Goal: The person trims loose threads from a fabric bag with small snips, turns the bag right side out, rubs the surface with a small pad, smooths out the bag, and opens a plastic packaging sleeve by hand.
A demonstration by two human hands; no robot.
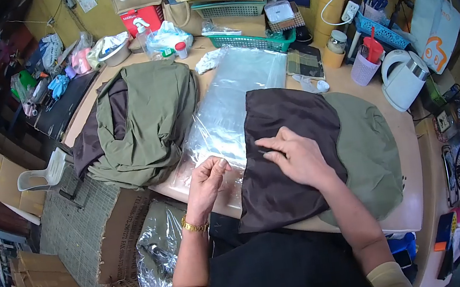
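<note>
My left hand [209, 184] is closed in a pinch just left of the dark brown cloth [288, 188], above the near end of the clear plastic sheets [244, 75]. Whatever sits between its fingertips, if anything, is too small to see. Over the brown cloth is my right hand [299, 157], its thumb and forefinger stretched out and slightly apart, with nothing visible between them. The brown cloth joins an olive green piece [368, 154] along a curved seam, both lying flat on the table [409, 201].
A pile of olive and brown cloth [149, 104] lies on the left of the table. Below it stands an open carton [119, 251] with a plastic-wrapped olive item [163, 251]. Green baskets [251, 42] line the back; a white kettle [404, 77] stands at the right.
</note>
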